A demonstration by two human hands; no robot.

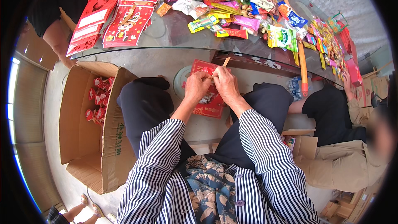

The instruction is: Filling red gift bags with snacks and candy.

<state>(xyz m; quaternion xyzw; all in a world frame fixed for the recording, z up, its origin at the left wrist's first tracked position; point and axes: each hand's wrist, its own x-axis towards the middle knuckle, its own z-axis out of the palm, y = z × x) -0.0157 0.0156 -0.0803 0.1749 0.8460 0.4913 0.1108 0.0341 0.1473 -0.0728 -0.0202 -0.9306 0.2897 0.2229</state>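
My left hand [197, 84] and my right hand [224, 79] meet over my lap, fingertips pinching a thin tan ribbon [227, 61] whose end sticks up past the right fingers. Just beyond the fingers a bit of red wrapping shows, partly hidden by them; whether it is tied cannot be told. Below the hands lies a red printed box or packet [207, 110] between my knees, above a round pale base. On the glass table [174, 42] ahead are a pile of wrapped sweets and snacks [217, 9] and, to the left, flat red printed bags [127, 26] with a tan ribbon on top.
An open cardboard box [113, 137] with several red wrapped bundles [101, 96] stands at my left. An orange-handled stick [302, 65] juts over the table edge. At right a seated person [335, 155] reaches to more sweets [329, 43]. Another person's arm [56, 40] is at upper left.
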